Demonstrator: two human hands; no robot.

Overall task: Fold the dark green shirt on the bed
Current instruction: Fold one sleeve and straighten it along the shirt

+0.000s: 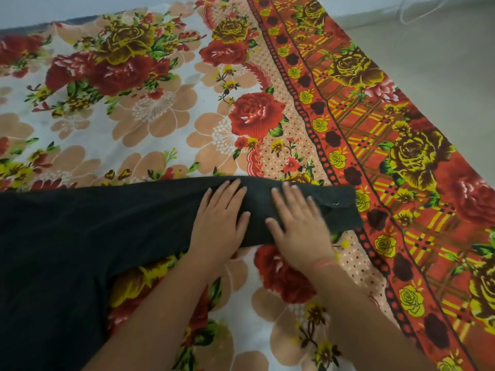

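On the flowered bed (160, 116), our left hand (219, 218) and right hand (297, 220) press straight-fingered on a sleeve (340, 210) of the dark green shirt (67, 236), seemingly with every fold left.

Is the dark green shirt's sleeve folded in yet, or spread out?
Spread out: the sleeve runs flat across the bedsheet, away from the shirt body, left hand and right hand pressing it.

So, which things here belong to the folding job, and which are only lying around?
Part of the job:
- dark green shirt, its sleeve stretched out to the right
- left hand and right hand, both flat on the sleeve
- bed with a floral sheet, the work surface

Just around:
- floor beside the bed
- white cable on the floor
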